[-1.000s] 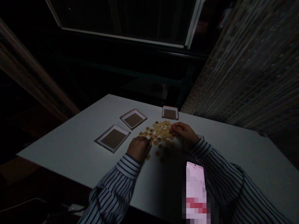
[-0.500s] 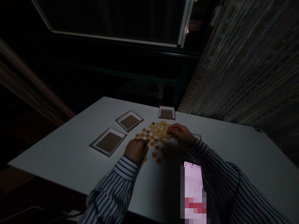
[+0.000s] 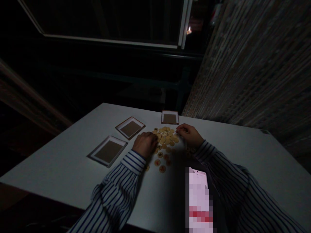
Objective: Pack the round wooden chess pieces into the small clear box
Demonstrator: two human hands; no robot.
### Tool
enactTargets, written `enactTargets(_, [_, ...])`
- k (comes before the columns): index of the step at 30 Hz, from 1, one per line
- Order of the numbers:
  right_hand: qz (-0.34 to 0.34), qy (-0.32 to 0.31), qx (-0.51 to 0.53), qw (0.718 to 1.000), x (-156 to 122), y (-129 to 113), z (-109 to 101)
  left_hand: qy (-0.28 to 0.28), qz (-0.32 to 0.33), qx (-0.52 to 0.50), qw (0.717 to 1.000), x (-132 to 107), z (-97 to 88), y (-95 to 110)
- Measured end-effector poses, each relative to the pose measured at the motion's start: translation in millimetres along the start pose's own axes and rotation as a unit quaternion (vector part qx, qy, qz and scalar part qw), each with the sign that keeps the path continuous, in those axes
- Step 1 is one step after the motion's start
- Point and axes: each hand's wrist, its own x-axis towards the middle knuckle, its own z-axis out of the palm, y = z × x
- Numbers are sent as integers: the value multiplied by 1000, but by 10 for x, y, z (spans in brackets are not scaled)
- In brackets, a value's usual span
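Leftmost on the tabletop [image 3: 58,155], toward its left edge, lay a grey-edged tray [image 3: 107,152], its brown base exposed. Next, nearer the far-left corner, lay a brown-edged tray [image 3: 131,128], likewise showing a brown base within pale inner walls.

The left hand [image 3: 146,143] was positioned over the left side of the round discs [image 3: 167,139], fingers curled downward. I could not tell whether its grip was clenched on a disc.

The discs lay on the tabletop between the hands, outside the trays. They were flat and round; most overlapped in a heap, plain faces upward. Several nearest the near edge lay singly, red or dark marks upward. The spread's long axis ran from the far edge toward the near edge.

Beyond the heap, close to the far edge, stood a small tray [image 3: 169,118] with a brown base.

The right hand [image 3: 190,136] was right of the heap, thumb and fingertips drawn together; whether its grip held a disc could not be told.
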Motion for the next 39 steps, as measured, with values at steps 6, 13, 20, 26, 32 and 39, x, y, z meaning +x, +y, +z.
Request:
enactTargets(6, [5,18,-21,1000,-5,-16,-152,11,53,29,998,284,102,25])
enactTargets(13, [2,17,-36,999,5,52,-247,-23,60,47,997,385,154,58])
enactTargets(20, [2,16,-43,999,19,44,-265,-25,67,67,995,411,227,27])
enactTargets(26, [16,3,-33,999,23,54,-215,-31,61,80,994,423,258,-8])
enactTargets(32, [11,3,-31,999,23,84,-173,-36,48,59,996,428,262,-29])
enactTargets(39, [6,2,-39,999,17,85,-146,-11,32,-70,997,424,279,-129])
